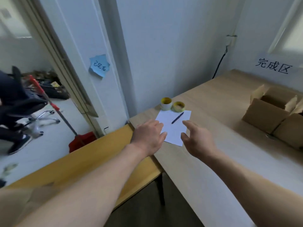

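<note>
I find bare pale wooden tabletop (221,104) right of the white paper sheet (173,131), two yellow-cored tape rolls (166,104) blocking its far edge, brown cardboard boxes (265,118) far right

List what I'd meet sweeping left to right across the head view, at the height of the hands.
Red cleaning tool on the floor → left hand → pen → right hand → open cardboard box.
</note>
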Demonstrator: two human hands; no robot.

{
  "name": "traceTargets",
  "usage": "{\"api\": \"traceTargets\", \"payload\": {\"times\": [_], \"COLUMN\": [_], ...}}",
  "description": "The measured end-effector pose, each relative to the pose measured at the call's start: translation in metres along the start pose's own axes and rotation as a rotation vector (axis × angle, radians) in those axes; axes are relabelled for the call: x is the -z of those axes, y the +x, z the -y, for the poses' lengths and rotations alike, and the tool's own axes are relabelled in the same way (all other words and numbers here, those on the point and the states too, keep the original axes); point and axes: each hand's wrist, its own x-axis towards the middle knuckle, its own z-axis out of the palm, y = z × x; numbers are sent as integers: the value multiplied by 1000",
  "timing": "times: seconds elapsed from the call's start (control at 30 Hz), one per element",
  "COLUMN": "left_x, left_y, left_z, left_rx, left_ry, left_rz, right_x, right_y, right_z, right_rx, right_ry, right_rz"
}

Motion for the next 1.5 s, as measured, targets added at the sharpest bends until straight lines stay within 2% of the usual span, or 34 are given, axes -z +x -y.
{"api": "traceTargets", "payload": {"times": [0.43, 0.83, 0.97, 1.13, 1.33, 1.5], "left_x": [26, 24, 11, -11, -32, -46], "left_y": [-210, -446, -503, -530, -530, -526], "left_z": [183, 345, 379, 406, 426, 440], "left_rx": [394, 682, 734, 807, 860, 913], "left_ry": [-44, -107, -133, -161, -193, -229], "left_rz": [8, 46, 214, 367, 476, 500], "right_x": [-125, -262, -299, -331, -354, -370], "right_y": [-75, -204, -241, -269, -285, -293], "right_z": [210, 400, 415, 404, 404, 389], "right_rx": [332, 457, 344, 264, 220, 204], "right_ry": [19, -2, -169, -340, -380, -340], "right_rz": [211, 474, 694, 807, 839, 822]}}
